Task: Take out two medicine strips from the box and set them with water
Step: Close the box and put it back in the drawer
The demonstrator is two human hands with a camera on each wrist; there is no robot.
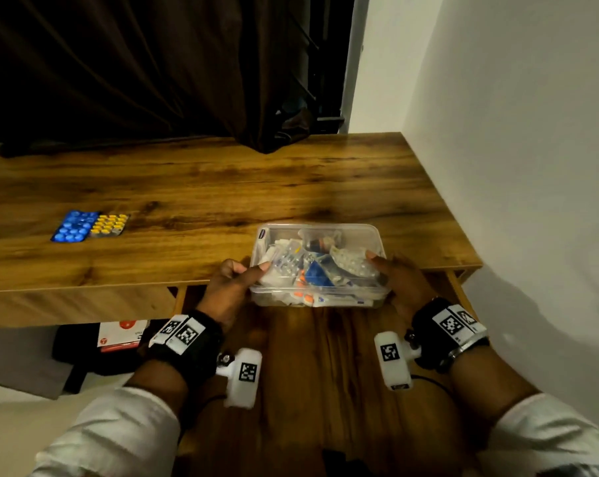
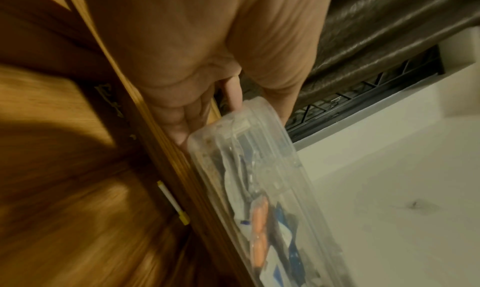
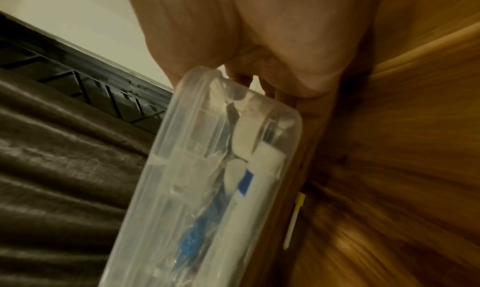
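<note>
A clear plastic box full of medicine strips and packets sits at the near edge of the wooden table, lid on. My left hand grips its left end, thumb on the lid. My right hand grips its right end the same way. The left wrist view shows the box from its side, against the table edge; the right wrist view shows the box from the other end. A blue strip and a yellow-pill strip lie side by side on the table at the left. No water is in view.
A dark curtain hangs behind the table. A white wall runs along the right. Under the table at the left lie a dark bag and a red-and-white pack. A white pen lies beneath the tabletop.
</note>
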